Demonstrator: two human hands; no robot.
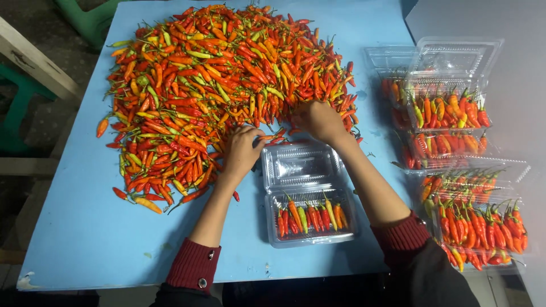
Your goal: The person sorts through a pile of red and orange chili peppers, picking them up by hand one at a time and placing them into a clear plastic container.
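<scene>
My fingertips are buried among the chillies, so I cannot tell whether either hand grips any. My left hand (243, 149) sits at the lower edge of the chilli pile (222, 79), my right hand (321, 120) just right of it, the two apart. The open clear box (307, 193) lies below them at centre, partly filled. Filled boxes (460, 170) crowd the right edge. Bare blue tabletop (79, 227) shows lower left; green stools are cut off upper left.

Both hands, left hand (243, 149) and right hand (319, 120), reach into the chilli heap (210, 85) above an open clamshell box (307, 193).
</scene>
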